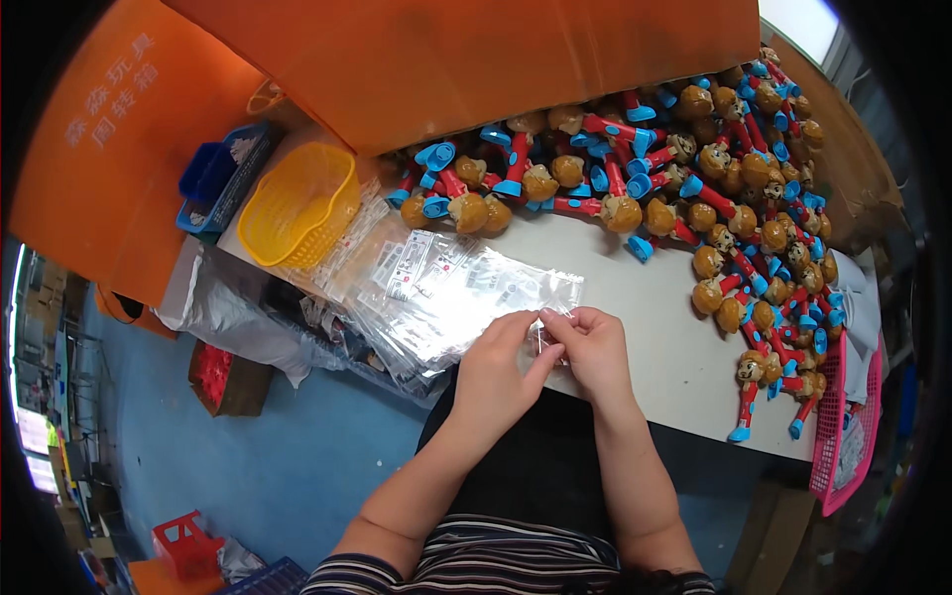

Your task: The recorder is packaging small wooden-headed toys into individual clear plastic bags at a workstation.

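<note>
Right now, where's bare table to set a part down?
Main patch: pale tabletop between the right hand and the toy figures on the right, down to the near edge. Narrower strip: between the plastic bags and the far figures. Crowded: far and right sides, with figures; left, with bags.

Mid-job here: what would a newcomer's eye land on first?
Probably the heap of red-and-blue figures with brown heads, covering the far and right parts of the table. Next, the large orange panel across the top, then the shiny clear bags spread beyond and left of the left hand.
</note>
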Action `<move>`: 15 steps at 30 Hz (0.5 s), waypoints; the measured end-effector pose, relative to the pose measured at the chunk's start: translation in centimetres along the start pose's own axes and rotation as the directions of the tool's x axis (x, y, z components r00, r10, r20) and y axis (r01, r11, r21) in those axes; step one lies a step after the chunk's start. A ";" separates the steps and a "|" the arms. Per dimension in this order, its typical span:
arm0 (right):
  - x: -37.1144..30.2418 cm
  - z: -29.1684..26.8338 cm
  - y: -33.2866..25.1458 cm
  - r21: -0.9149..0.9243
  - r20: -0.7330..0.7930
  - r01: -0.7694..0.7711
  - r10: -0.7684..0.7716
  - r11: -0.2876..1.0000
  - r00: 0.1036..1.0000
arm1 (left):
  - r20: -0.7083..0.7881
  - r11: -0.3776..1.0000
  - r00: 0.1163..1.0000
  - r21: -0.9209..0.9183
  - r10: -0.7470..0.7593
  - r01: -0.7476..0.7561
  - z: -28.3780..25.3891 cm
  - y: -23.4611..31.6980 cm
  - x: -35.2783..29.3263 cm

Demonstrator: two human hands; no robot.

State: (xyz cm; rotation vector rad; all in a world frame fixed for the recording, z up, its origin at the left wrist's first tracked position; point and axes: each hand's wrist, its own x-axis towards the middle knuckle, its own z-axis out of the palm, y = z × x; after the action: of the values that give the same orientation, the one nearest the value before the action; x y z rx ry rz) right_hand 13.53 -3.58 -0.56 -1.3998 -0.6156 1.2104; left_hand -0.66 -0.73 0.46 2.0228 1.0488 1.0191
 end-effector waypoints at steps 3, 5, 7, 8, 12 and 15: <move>-0.1 0.1 0.1 -0.002 -0.036 0.038 -0.038 0.999 0.999 | 0.036 0.997 0.999 0.078 -0.013 0.010 0.2 0.3 -0.2; -0.3 0.0 0.3 0.011 -0.050 0.012 -0.012 1.000 0.999 | 0.053 0.990 0.999 0.139 0.007 -0.015 0.4 0.9 -0.1; -0.2 0.1 0.7 -0.001 -0.054 0.118 -0.118 0.993 0.992 | 0.084 0.983 0.996 0.184 -0.009 -0.007 1.0 1.0 -0.1; -0.3 -0.2 0.9 -0.002 -0.071 0.121 -0.121 0.993 0.990 | 0.101 0.972 0.994 0.236 -0.031 0.006 1.3 1.0 -0.1; -1.5 -1.2 -0.4 -0.100 -0.023 0.086 -0.089 0.991 0.996 | 0.074 0.949 0.993 0.309 -0.097 0.069 1.9 0.8 -0.3; -1.9 -5.4 -3.2 -0.612 -0.248 0.177 -0.400 0.771 0.882 | -0.102 0.915 0.964 0.354 0.245 -0.195 2.5 -1.6 -0.3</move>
State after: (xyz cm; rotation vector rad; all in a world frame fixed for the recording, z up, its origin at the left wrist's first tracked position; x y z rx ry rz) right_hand 18.59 -6.67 2.20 -1.8910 -0.9424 0.4841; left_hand 0.70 -0.67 -2.17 2.4231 1.1567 1.1802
